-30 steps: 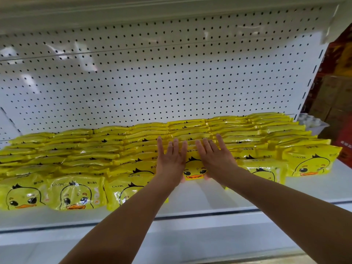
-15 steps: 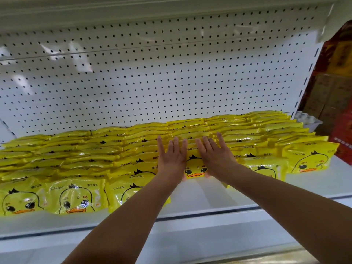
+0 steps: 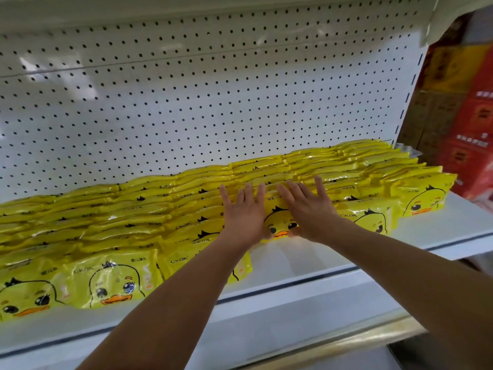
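Observation:
Several rows of flat yellow packs printed with a cartoon duck lie overlapping on a white shelf (image 3: 306, 265). My left hand (image 3: 244, 214) and my right hand (image 3: 310, 209) lie side by side with straight fingers on the front pack of one middle row (image 3: 280, 222). Both palms press on this duck pack, and its duck face shows between them. Another duck pack (image 3: 114, 279) lies at the front of a row further left.
A white pegboard back wall (image 3: 200, 102) rises behind the packs. The shelf's front rail (image 3: 320, 279) runs across below my forearms. Red and brown cartons (image 3: 469, 116) stand beyond the shelf's right end. A bare strip of shelf lies in front of the pressed pack.
My hands stay flat on the same pack. The view has tilted and shifted, so the rows now slope up to the right.

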A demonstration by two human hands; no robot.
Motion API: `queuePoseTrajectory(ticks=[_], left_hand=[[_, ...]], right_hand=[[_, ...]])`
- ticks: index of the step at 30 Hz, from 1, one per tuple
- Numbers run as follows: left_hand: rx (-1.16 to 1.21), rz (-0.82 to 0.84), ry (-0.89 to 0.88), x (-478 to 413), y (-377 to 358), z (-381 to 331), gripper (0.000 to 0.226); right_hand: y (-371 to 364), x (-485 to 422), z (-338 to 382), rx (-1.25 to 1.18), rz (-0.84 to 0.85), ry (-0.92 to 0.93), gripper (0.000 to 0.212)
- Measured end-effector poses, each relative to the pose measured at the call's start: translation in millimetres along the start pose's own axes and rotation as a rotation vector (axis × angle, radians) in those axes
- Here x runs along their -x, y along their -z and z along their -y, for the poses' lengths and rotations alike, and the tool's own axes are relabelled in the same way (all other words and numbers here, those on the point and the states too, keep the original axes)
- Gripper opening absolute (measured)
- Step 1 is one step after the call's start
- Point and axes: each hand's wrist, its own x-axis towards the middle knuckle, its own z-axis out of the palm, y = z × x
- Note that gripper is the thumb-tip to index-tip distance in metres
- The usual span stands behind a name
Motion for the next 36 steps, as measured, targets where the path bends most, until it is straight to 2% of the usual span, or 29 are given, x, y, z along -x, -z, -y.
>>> queuePoseTrajectory(ticks=[5, 8, 11, 14, 17, 20, 22, 24, 26, 29, 33, 36], left_hand=[[0.11, -0.098, -0.065, 18, 11, 8, 0.089], [0.153, -0.127, -0.068, 42, 9, 24, 0.075], [0.121, -0.19, -0.058, 75, -2, 49, 0.075], [0.098, -0.304, -0.041, 110, -15, 77, 0.081], [0.026, -0.325, -0.04, 134, -24, 99, 0.087], [-0.078, -0.256, -0.033, 143, -27, 110, 0.116], [-0.142, -0.191, -0.026, 145, -26, 112, 0.126], [-0.176, -0.089, 0.0, 141, -27, 111, 0.123], [-0.222, -0.064, 0.009, 135, -26, 109, 0.116], [-0.222, -0.088, 0.032, 125, -26, 112, 0.117], [-0.259, -0.165, 0.021, 115, -38, 124, 0.133], [-0.26, -0.205, -0.001, 109, -47, 132, 0.136]], right_hand=[[0, 15, 2, -0.097, -0.073, 0.019, 0.086], [-1, 21, 6, -0.158, -0.223, 0.105, 0.065], [1, 27, 22, -0.21, -0.389, 0.158, 0.049], [2, 33, 45, -0.253, -0.429, 0.254, 0.054], [2, 36, 69, -0.273, -0.455, 0.343, 0.059], [2, 37, 92, -0.279, -0.454, 0.387, 0.074], [4, 37, 103, -0.274, -0.438, 0.39, 0.083], [5, 34, 110, -0.248, -0.41, 0.391, 0.09], [6, 29, 114, -0.205, -0.385, 0.386, 0.096], [6, 20, 117, -0.153, -0.369, 0.348, 0.104], [5, 7, 120, -0.101, -0.392, 0.324, 0.109], [3, 1, 123, -0.064, -0.389, 0.311, 0.111]])
